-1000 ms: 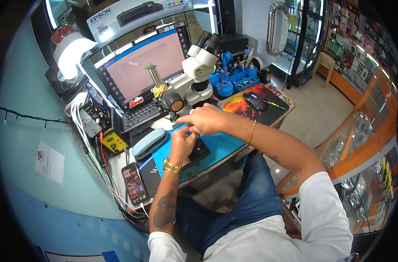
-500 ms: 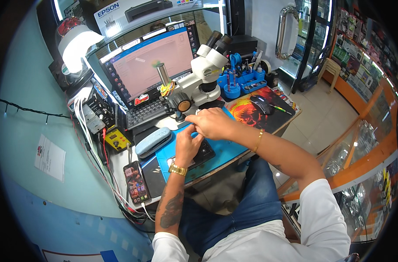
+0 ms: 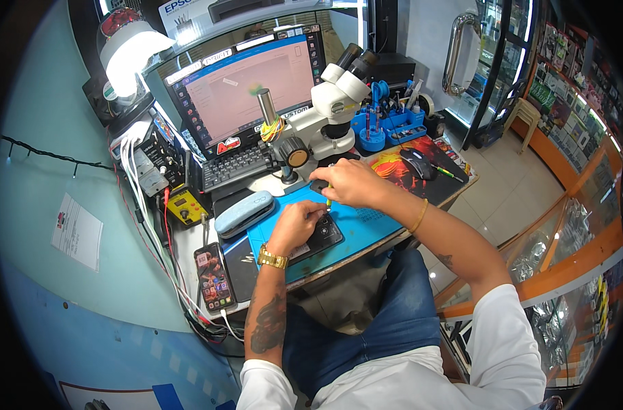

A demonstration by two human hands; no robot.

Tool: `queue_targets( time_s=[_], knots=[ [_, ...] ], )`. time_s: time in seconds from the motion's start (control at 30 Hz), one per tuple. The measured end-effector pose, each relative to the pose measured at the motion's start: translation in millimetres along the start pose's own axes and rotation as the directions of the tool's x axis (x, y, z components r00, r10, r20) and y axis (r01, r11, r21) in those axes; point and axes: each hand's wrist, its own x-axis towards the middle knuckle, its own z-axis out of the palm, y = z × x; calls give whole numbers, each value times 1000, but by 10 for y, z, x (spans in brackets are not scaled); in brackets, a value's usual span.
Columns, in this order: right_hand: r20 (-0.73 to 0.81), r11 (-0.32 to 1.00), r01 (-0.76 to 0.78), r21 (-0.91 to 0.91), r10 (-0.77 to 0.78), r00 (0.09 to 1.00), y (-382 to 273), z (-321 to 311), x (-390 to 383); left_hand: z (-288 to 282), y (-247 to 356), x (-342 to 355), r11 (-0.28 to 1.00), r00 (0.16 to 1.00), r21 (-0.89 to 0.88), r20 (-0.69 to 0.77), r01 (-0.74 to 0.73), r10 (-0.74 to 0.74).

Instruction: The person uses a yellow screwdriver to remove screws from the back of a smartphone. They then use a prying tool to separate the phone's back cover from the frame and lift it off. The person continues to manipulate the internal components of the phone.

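A dark, flat phone-like device point(image 3: 330, 236) lies on the blue mat point(image 3: 366, 225). My left hand point(image 3: 298, 225) rests over its left part, fingers bent and pressed together; whatever they pinch is too small to make out. Just right of it, my right hand point(image 3: 356, 183) is closed on a slim green tool point(image 3: 329, 203), held upright with its lower end close to the left fingertips. Its upper part is hidden by the hand. A small black piece point(image 3: 318, 185) shows beside the right fingers; whether it is held or lying there I cannot tell.
A microscope point(image 3: 335, 109) stands behind the mat, before a monitor point(image 3: 250, 89) and keyboard point(image 3: 233, 171). Left are a light-blue case point(image 3: 244, 214), a plugged-in phone point(image 3: 215, 277) and a yellow power unit point(image 3: 187, 205). Right are a mouse point(image 3: 418, 164) and blue tool organizer point(image 3: 397, 126).
My hands were close together at the fingertips; now the right has shifted right and the left has lowered onto the device. The green tool has come into sight. The view has tilted slightly.
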Motion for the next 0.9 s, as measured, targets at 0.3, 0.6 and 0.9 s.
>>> queue_targets(
  time_s=[0.3,0.6,0.9],
  knots=[
    [-65,993,-21,120,29,997,17,9,-124,8,-73,-15,998,998,50,43,-47,45],
    [-237,959,-51,279,120,964,28,-120,-206,-9,-37,-15,998,963,49,-264,-41,52],
    [-172,941,-189,281,243,955,-101,-186,-277,-4,40,-20,994,967,-103,-256,-26,-1]
  ],
)
